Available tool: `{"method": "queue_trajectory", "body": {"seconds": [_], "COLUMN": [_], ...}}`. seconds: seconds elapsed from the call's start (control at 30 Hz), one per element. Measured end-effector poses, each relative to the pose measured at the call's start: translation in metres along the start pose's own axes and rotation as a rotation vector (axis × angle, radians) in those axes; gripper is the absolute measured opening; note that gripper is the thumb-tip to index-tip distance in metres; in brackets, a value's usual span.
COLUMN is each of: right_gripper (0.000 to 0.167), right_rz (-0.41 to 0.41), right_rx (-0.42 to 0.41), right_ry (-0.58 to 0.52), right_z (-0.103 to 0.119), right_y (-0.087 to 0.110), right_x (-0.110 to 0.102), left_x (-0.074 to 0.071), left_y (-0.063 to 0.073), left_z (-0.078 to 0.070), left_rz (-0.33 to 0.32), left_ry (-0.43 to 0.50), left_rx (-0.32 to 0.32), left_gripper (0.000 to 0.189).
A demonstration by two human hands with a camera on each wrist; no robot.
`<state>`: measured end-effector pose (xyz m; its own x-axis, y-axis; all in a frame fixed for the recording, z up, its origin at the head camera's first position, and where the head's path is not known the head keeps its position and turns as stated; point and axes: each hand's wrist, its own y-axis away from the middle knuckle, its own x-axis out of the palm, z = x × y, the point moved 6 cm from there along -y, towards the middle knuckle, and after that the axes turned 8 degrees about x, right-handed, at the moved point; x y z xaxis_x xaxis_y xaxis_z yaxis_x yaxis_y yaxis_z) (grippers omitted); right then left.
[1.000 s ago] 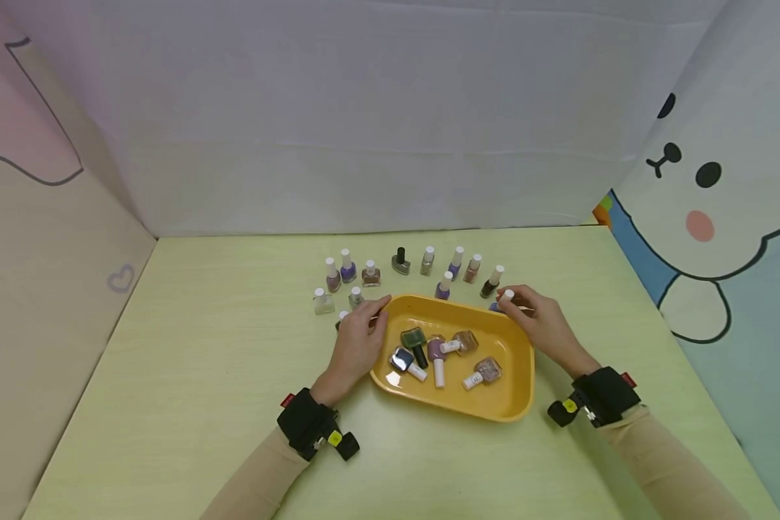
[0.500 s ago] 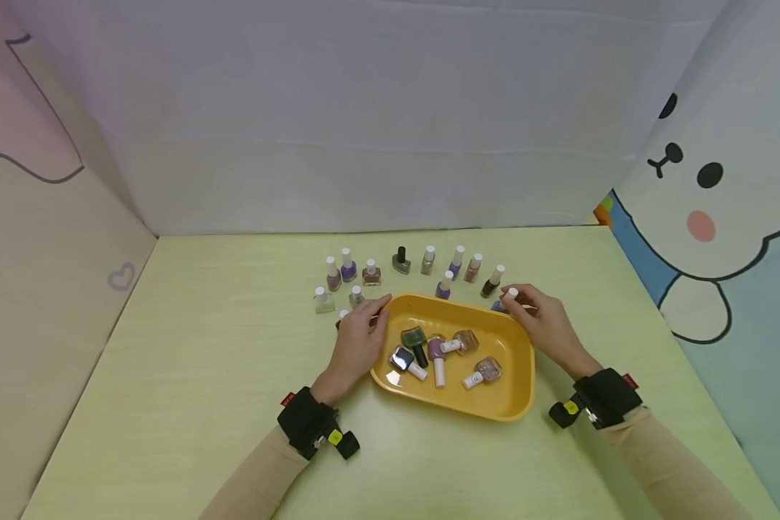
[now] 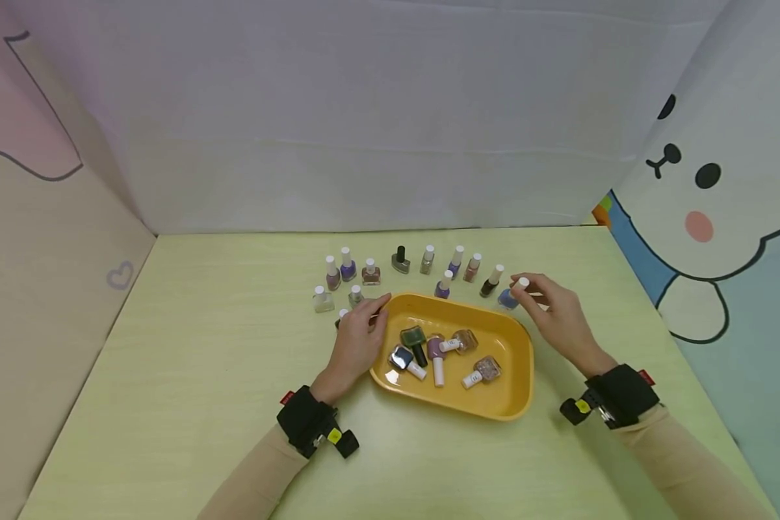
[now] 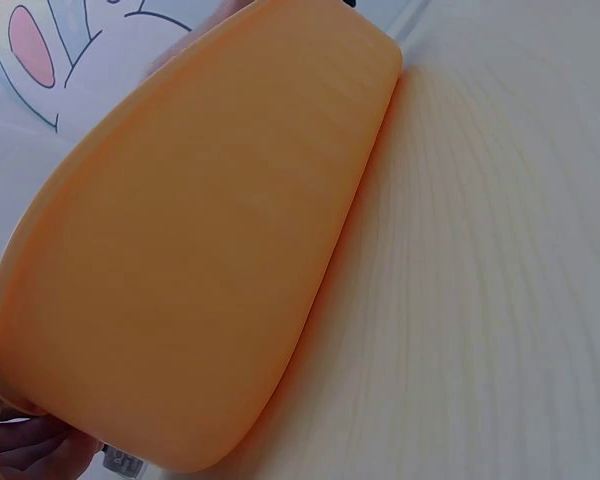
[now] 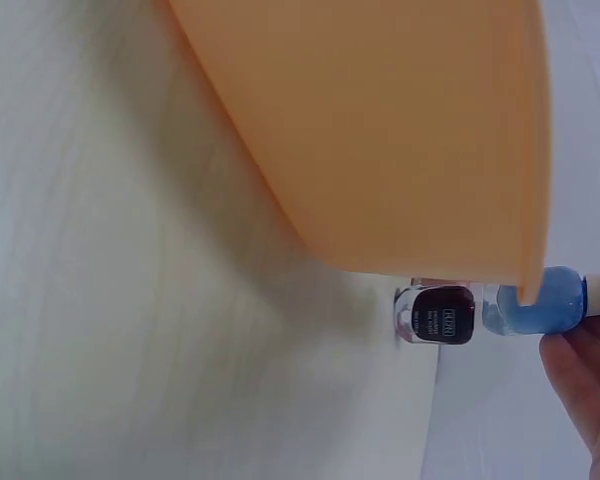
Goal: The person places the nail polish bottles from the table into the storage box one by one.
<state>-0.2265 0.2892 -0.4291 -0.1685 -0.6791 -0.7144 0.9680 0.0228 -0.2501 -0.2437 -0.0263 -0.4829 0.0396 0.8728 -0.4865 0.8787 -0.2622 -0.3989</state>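
A yellow tray point(image 3: 455, 408) lies at a slant on the table, with several nail polish bottles in it, among them a green one point(image 3: 412, 336) with a black cap. My left hand point(image 3: 357, 343) grips the tray's left end; in the left wrist view its fingers point(image 4: 40, 447) curl beneath the rim. Just beyond the tray's right far corner, my right hand point(image 3: 559, 318) pinches a blue nail polish bottle point(image 3: 509, 298) by its white cap. The right wrist view shows that blue bottle point(image 5: 545, 302) tilted, beside the tray's rim.
Behind the tray, more nail polish bottles stand on the pale table point(image 3: 201, 375), including a dark one point(image 3: 490, 285) close to the blue bottle and a black-capped one point(image 3: 400, 261). One bottle point(image 3: 342, 315) is partly hidden by my left hand. A white backdrop point(image 3: 390, 123) borders the table's far edge.
My right hand has moved right and slightly away from the tray, taking the blue nail polish bottle with it; more of the bottle shows now. Left hand and tray stay nearly still.
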Motion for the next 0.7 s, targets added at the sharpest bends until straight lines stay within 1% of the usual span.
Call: {"method": "queue_trajectory", "body": {"seconds": [0.17,0.4,0.5,0.7], "right_gripper": [0.027,0.028,0.028,0.027], "right_rz": [-0.011,0.013,0.045,0.133], "right_rx": [-0.056,-0.119,-0.134,-0.164], "right_ry": [0.002,0.051,0.068,0.121], "right_z": [0.012,0.029,0.035,0.043], "right_y": [0.002,0.008,0.010,0.014], "right_x": [-0.006,-0.008,-0.007,0.000], "left_x": [0.000,-0.001,-0.001,-0.001], "left_y": [0.000,-0.001,-0.001,0.000], "left_z": [-0.001,-0.003,-0.003,-0.003], "left_rz": [0.005,0.005,0.006,0.013], "left_ry": [0.004,0.013,0.017,0.015], "left_rx": [-0.007,-0.002,-0.001,-0.014], "left_gripper": [0.031,0.031,0.031,0.031]}}
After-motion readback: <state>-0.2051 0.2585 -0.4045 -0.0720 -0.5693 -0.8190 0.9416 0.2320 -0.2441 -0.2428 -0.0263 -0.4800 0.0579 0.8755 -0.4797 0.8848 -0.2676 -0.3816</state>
